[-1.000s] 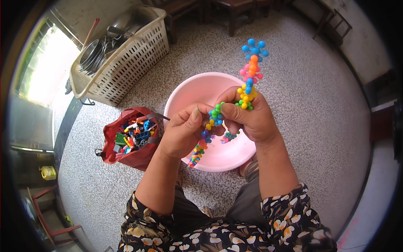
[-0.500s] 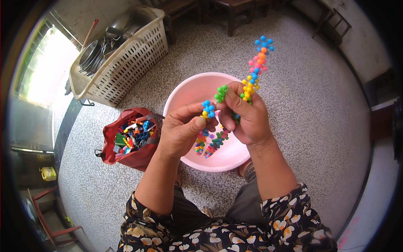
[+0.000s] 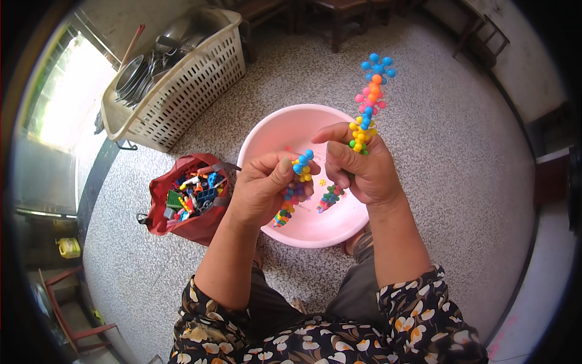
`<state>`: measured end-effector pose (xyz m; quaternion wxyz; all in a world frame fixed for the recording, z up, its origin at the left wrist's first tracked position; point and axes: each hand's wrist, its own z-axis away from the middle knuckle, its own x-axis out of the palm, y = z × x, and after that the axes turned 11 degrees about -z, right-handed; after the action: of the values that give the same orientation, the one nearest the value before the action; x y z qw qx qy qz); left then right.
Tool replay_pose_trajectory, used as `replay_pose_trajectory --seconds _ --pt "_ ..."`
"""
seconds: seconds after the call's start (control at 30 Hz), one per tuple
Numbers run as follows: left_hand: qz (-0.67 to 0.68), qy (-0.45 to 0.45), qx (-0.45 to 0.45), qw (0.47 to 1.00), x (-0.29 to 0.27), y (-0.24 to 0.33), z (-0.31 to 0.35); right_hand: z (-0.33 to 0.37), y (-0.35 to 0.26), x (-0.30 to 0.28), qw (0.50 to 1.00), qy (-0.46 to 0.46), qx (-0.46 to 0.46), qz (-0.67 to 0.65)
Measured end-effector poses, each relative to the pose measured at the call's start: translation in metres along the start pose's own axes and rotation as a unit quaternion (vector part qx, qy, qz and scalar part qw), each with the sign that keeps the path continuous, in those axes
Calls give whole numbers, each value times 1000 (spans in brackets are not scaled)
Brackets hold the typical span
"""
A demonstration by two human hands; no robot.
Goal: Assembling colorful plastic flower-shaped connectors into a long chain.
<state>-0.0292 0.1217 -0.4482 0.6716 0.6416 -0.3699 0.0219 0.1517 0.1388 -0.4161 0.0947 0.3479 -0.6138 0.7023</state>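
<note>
No legible text, label (image 3: 71,247) on the yellow jug (image 3: 63,250) too blurred to read

The green piece has gone from the right hand's (image 3: 371,171) fingertips — thumb (image 3: 343,156) and index finger (image 3: 333,132) now stand apart. Atop the left hand's (image 3: 262,189) bead chain (image 3: 284,213), the blue piece (image 3: 304,159) has tilted — and the strand (image 3: 330,198) below the right hand has swung rightward.

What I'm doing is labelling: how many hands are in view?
2: the left hand over the left part of the pink basin, the right hand by its right edge. Both hold colourful pieces.
</note>
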Motion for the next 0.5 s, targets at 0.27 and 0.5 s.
replay_pose_trajectory --seconds 0.27,0.5 --pt "8 31 -55 998 7 -2 -2 3 -2 2 999 -1 -3 52" --pt "-102 1 -19 995 6 0 1 4 -2 0 999 8 -22 -29"
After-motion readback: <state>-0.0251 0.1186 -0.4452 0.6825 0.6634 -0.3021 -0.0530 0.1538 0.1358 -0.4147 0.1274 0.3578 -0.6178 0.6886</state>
